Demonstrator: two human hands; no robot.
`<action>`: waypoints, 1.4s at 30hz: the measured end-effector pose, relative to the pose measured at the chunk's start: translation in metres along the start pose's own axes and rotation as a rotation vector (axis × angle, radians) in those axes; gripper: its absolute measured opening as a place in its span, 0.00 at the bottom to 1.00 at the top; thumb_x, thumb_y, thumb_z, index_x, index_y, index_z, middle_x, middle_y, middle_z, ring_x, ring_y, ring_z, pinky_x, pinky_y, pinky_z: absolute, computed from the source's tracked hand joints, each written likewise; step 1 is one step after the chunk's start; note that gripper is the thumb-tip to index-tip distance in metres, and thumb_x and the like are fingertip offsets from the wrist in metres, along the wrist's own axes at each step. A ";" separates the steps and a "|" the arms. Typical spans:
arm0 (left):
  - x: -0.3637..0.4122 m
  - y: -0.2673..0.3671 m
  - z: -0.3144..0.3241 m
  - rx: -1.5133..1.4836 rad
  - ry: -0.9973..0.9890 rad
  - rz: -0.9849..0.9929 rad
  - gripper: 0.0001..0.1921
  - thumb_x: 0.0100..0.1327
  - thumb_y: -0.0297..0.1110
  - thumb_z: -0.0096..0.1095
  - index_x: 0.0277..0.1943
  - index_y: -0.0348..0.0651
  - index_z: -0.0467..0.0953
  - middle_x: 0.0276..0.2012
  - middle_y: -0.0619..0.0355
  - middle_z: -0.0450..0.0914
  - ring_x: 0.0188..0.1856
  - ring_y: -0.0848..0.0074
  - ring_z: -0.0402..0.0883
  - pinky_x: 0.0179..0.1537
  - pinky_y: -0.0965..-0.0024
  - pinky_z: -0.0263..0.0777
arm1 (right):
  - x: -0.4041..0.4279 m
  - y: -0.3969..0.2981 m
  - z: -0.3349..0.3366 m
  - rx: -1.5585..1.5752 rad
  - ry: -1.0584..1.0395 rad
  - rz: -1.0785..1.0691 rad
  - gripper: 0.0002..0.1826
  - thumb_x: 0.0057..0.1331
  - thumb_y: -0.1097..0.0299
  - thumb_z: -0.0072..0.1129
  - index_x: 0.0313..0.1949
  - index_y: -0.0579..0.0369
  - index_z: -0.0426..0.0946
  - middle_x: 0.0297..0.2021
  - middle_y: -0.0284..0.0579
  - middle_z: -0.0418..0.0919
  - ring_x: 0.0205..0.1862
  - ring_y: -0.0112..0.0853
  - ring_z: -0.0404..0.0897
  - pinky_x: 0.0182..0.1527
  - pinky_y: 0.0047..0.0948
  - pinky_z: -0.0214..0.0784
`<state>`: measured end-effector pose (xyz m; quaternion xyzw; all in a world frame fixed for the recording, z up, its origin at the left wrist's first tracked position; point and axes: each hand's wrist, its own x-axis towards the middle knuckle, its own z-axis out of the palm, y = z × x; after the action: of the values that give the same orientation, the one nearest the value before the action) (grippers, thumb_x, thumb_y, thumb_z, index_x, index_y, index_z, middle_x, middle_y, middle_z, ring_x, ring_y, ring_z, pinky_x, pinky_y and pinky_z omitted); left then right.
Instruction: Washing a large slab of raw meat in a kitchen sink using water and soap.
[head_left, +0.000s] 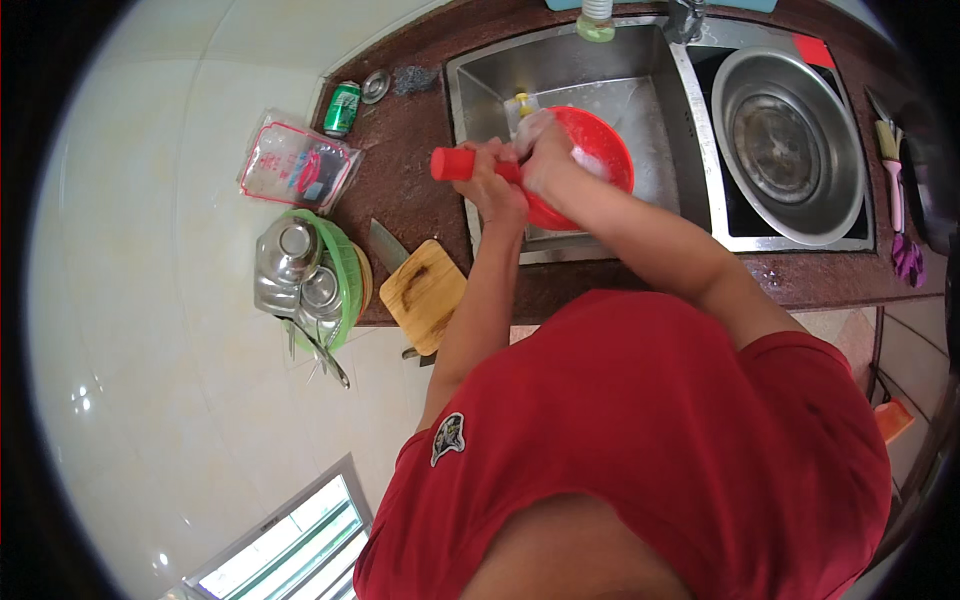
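Observation:
My left hand (493, 184) grips the thick handle of a red plastic dipper (611, 150) over the left sink basin (652, 135). The handle points left, past the basin's edge. At the near-left part of the dipper's bowl, my right hand (551, 161) is curled, its fingers blurred. A pale, foamy patch (534, 127) covers or lies under those fingers; whether it is a cloth or only suds, I cannot tell. White suds (591, 162) show inside the bowl. Behind my hands, a clear bottle with a yellow top (523, 103) stands in the basin's corner.
A steel basin (787, 146) rests over the right sink. Left lie a green can (343, 109), plastic packaging (296, 165), a knife (388, 246), a wooden cutting board (424, 296) and a green basket (346, 277) of steel bowls. A faucet (684, 21) rises behind; a pink-handled brush (894, 187) lies right.

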<state>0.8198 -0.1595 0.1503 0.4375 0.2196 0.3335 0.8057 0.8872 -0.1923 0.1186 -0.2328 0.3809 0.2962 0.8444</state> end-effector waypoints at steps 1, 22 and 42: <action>-0.001 0.001 0.002 0.060 0.080 -0.031 0.09 0.48 0.18 0.52 0.27 0.43 0.61 0.19 0.61 0.64 0.21 0.76 0.67 0.26 0.74 0.64 | -0.008 0.001 -0.012 -0.002 0.009 -0.008 0.13 0.61 0.71 0.41 0.17 0.52 0.65 0.12 0.41 0.66 0.10 0.30 0.62 0.13 0.32 0.53; 0.072 0.010 0.019 0.062 -0.341 -0.672 0.05 0.51 0.22 0.51 0.25 0.43 0.66 0.21 0.61 0.67 0.22 0.76 0.69 0.25 0.73 0.68 | -0.039 -0.108 0.013 -1.865 -2.002 -2.149 0.07 0.49 0.61 0.55 0.30 0.37 0.77 0.40 0.24 0.71 0.47 0.27 0.65 0.43 0.31 0.59; 0.035 -0.021 0.028 0.106 -0.238 -0.193 0.12 0.47 0.15 0.59 0.31 0.39 0.66 0.20 0.57 0.70 0.16 0.73 0.70 0.20 0.71 0.65 | -0.008 -0.050 -0.124 -2.608 -0.693 -0.592 0.14 0.63 0.58 0.49 0.28 0.48 0.81 0.29 0.43 0.78 0.36 0.35 0.76 0.37 0.33 0.64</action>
<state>0.8690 -0.1579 0.1452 0.4926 0.1811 0.1882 0.8302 0.8546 -0.3072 0.0585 -0.8339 -0.4598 0.2887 0.0992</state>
